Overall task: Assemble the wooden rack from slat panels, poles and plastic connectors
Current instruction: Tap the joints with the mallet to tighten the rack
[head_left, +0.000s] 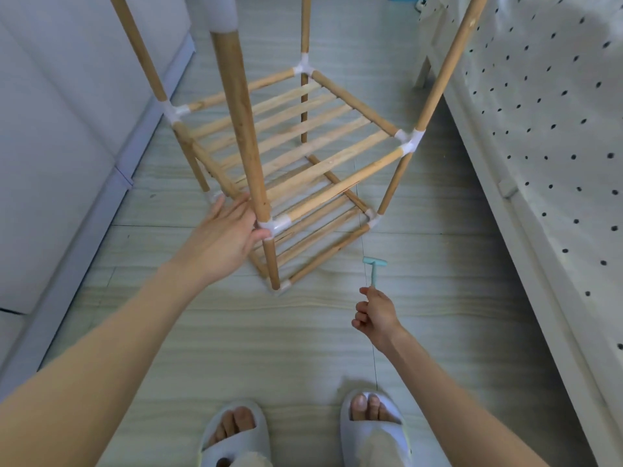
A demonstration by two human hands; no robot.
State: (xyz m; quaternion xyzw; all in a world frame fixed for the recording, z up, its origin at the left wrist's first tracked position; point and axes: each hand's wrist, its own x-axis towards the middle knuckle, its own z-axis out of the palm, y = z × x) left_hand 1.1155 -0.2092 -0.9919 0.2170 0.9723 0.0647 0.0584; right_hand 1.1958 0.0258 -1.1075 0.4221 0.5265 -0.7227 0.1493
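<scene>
Wooden rack (296, 156) is standing upright on the floor (269, 348), two slat shelves fitted. Left hand (222, 241), fingers straight, is touching the near-corner plastic connector (273, 225). Right hand (376, 315) is pinching a small teal hammer (373, 269), just beside the rack.

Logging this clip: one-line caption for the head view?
Left hand steadies the rack at a connector; right hand holds a small hammer.

Rack (290, 153) on floor (269, 348), cabinet (67, 112) left, bed (556, 146) right
</scene>
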